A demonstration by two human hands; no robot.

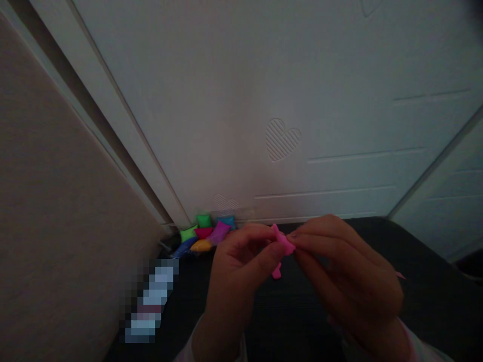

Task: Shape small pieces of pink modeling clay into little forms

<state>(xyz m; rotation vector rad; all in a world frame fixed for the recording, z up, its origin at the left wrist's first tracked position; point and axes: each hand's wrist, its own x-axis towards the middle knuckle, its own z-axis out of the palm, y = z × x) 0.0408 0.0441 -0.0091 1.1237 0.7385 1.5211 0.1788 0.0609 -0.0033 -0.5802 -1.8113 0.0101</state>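
Left hand: thumb and forefinger pinched on the pink piece, which sits between the two hands. Right hand: fingertips closed together on the same piece's right end. So both hands on one part, fingertips nearly meeting. Just below the left fingertips: second pink bit; can't tell if it's joined to the held piece or separate. Under both hands: dark tabletop. Just beyond the right hand's outer side: small pink scrap, partly hidden by the hand. Past the left hand, outer far side: cluster of coloured packets, incl. greens, red, purple, orange, blues. Nearer, left of the left hand: pixelated strip, contents unreadable. Ahead of both hands: white panel with embossed hearts. Far left of the left hand: brownish wall.
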